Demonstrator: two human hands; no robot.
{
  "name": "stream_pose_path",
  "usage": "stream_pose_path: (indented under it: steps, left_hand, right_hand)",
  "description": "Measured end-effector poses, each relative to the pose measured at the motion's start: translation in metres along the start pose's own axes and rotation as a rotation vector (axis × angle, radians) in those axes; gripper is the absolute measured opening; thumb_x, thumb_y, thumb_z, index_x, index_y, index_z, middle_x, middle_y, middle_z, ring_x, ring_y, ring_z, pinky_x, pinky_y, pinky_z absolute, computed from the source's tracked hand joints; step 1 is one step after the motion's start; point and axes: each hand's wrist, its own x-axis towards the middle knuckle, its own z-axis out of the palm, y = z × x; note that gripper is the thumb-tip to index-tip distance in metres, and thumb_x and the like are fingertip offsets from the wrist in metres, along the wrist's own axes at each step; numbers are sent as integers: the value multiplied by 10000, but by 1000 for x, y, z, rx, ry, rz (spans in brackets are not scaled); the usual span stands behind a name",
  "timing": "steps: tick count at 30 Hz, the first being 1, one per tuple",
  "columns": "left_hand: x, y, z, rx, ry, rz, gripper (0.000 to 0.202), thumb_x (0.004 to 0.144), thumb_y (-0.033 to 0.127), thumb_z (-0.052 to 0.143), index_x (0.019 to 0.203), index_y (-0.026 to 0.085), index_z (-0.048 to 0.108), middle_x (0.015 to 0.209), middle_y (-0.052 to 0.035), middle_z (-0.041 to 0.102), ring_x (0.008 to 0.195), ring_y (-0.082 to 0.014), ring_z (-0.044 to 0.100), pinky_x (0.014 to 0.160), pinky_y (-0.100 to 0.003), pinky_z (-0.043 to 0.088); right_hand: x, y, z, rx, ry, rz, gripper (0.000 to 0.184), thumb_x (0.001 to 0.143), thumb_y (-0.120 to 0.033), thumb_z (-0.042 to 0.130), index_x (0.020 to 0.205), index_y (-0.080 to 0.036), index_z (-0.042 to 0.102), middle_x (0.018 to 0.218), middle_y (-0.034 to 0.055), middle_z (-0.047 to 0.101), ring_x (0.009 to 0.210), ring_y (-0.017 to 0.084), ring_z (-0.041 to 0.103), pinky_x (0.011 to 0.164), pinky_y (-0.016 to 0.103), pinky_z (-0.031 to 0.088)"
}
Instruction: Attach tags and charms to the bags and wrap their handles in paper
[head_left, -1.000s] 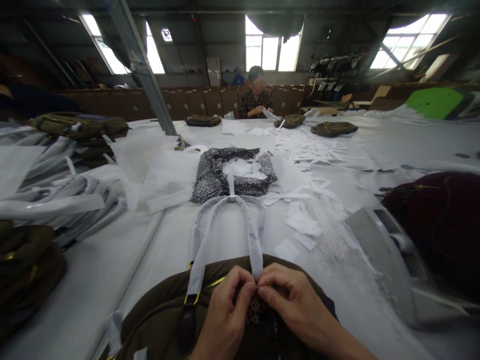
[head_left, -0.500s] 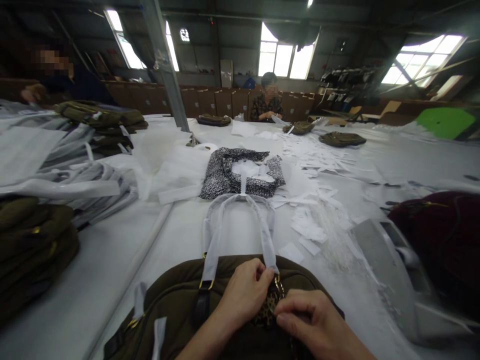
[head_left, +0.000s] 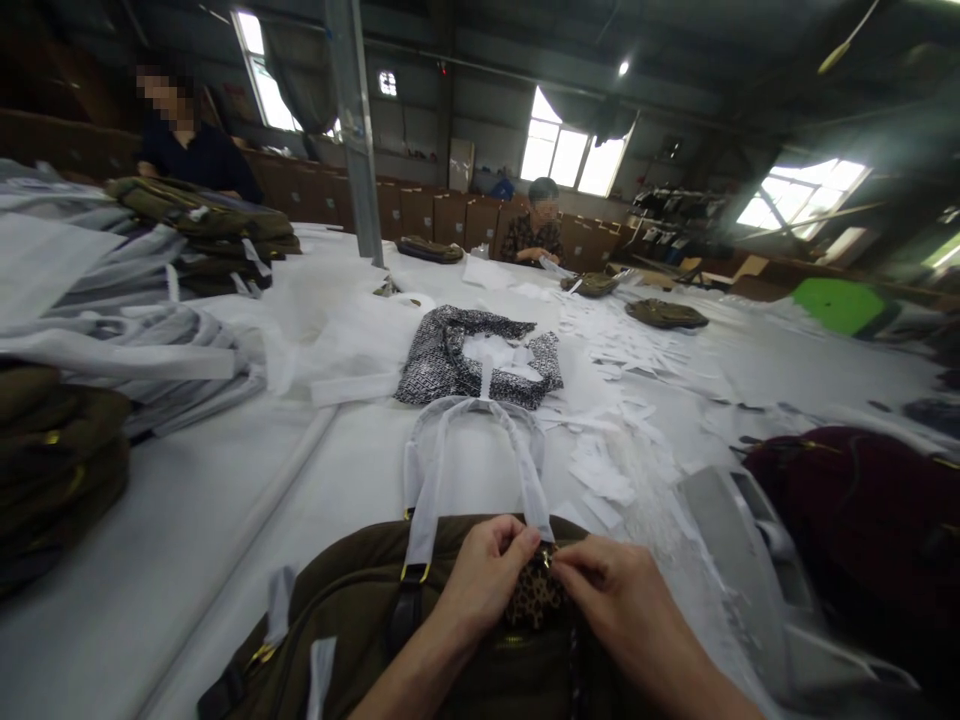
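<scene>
**L hand (head_left: 484, 580) + R hand (head_left: 622, 605) pinch leopard-print piece (head_left: 534, 598) on olive bag (head_left: 337, 620), near edge of worktop (head_left: 187, 520)**

Far L: stack of olive bags (head_left: 52, 470) at the worktop edge, w/ a heap of white-wrapped bundles (head_left: 120, 335) behind it and a 2nd olive stack (head_left: 210, 225) further back. A person in a dark top (head_left: 199, 160) is behind that stack. Steel post (head_left: 356, 130) stands toward the far side. Mid-worktop: black-and-white patterned bag (head_left: 442, 360) lies flat, just past the olive bag's white-wrapped handles (head_left: 427, 480), which lie stretched away from the wearer.

The olive bag sits flat at the near edge, bottom centre. L hand rests on its top w/ fingers curled and grip closed. Thumb + forefinger pinch the top edge of the leopard-print piece, right by the foot of the R-side handle. R hand meets it from the other side, grip also closed to a tight pinch at the same spot. Fingertips of both hands nearly touch. A small gold fitting (head_left: 546, 557) shows btwn them, too small to tell what it is.

R of the hands: scattered white paper slips (head_left: 607, 470), a grey plastic piece (head_left: 739, 540), then a maroon bag (head_left: 855, 510) at far R. Far side: a seated person (head_left: 536, 235), w/ more olive bags (head_left: 664, 313) near them.
</scene>
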Motion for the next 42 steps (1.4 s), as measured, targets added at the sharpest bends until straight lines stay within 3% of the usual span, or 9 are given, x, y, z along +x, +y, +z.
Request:
stream_pose_path:
  steps: [6,9,11,14,20,26,31,39,42]
  left_hand:
    - [0,3,-6,-101,-74,-21,230,731,354,543,677,134,580,615,18,519,590,-110,428,572,-232,327]
    - [-2,2,-12,-167,-178,-97,125,678,223,534,714,127,605,612,19,543,572,-101,434,569,-229,318]
    - [-2,0,-14,-178,-217,-73,138,646,180,545,741,121,626,633,15,570,588,-101,455,599,-231,327]
    - [-1,-2,-15,-206,-212,-26,138,635,178,574,741,123,643,644,16,586,600,-99,468,623,-232,330]
    - [-3,0,-18,-312,-205,-85,155,597,193,626,728,127,677,647,5,623,611,-112,492,642,-247,342]
    - [-3,2,-23,-376,-226,-174,142,534,214,688,623,116,637,542,19,557,520,-88,434,551,-243,303]
    - [1,-2,-25,-398,-238,-187,170,533,221,699,602,133,570,497,47,492,461,-60,387,475,-219,242]
    - [-3,-1,-30,-402,-276,-253,270,549,309,727,665,140,552,621,9,585,463,-48,443,468,-193,284]
    - [-4,2,-28,-380,-286,-263,292,558,351,715,664,139,544,623,10,586,473,-51,458,470,-188,280]
  right_hand:
    - [10,-19,-7,-386,-137,-63,293,828,-167,432,626,-190,643,666,49,645,625,162,590,572,245,352]
    - [13,-26,-11,-433,-190,-84,302,808,-142,427,589,-180,631,630,51,650,588,152,588,542,242,323]
    - [14,-28,-11,-454,-202,-75,315,797,-143,424,545,-175,611,571,47,635,526,141,565,503,244,291]
    - [15,-31,-9,-488,-184,-57,311,779,-153,427,522,-168,603,522,55,614,493,143,547,463,245,257]
    - [19,-41,-3,-556,-170,-57,272,743,-140,454,542,-136,638,552,102,639,486,144,539,461,248,257]
    - [28,-41,-1,-389,-162,8,258,706,-177,482,507,-118,636,462,53,596,454,111,490,421,218,233]
    - [28,-40,-1,-275,-162,25,201,680,-169,517,560,-121,671,499,38,621,490,118,513,448,209,276]
    - [18,-29,-3,24,-116,84,235,754,-267,514,604,-136,638,547,2,613,515,118,523,469,205,343]
    - [16,-23,-13,190,-180,129,232,779,-297,475,673,-145,615,603,4,624,526,124,559,499,221,422]
